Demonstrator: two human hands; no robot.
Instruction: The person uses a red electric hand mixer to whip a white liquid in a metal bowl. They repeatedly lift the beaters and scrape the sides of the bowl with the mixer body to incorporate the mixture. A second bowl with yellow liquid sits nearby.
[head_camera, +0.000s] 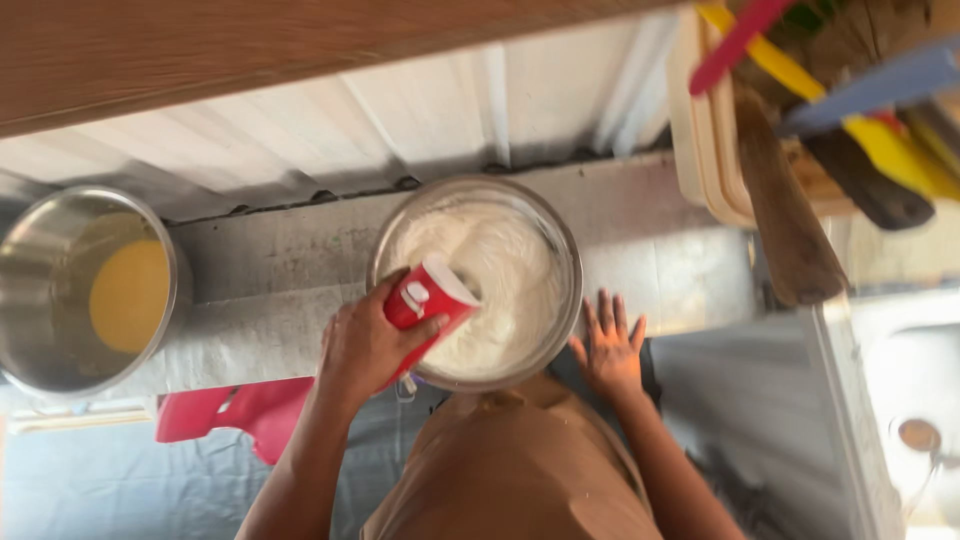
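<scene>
The red carton (425, 310) was tilted over the near rim of the steel bowl (560, 240), its white spout end pointing toward about two o'clock above the white mixture (500, 270). The left hand (365, 345) was wrapped around the carton's lower body, thumb lying across its front face and fingers curled behind it in a closed grip; the carton stuck out past the fingertips toward the bowl's middle. The right hand (610, 350) lay flat with fingers spread wide, holding nothing, just beside the bowl's rim at about four o'clock. Nearest the camera was a brown garment (520, 470). A red cloth (240, 410) lay at about eight o'clock from the bowl. Further left stood a steel pot (40, 250) holding yellow liquid (130, 295). Far right, at about one o'clock, coloured utensil handles (870, 130) stood above a cream tray (700, 150).
</scene>
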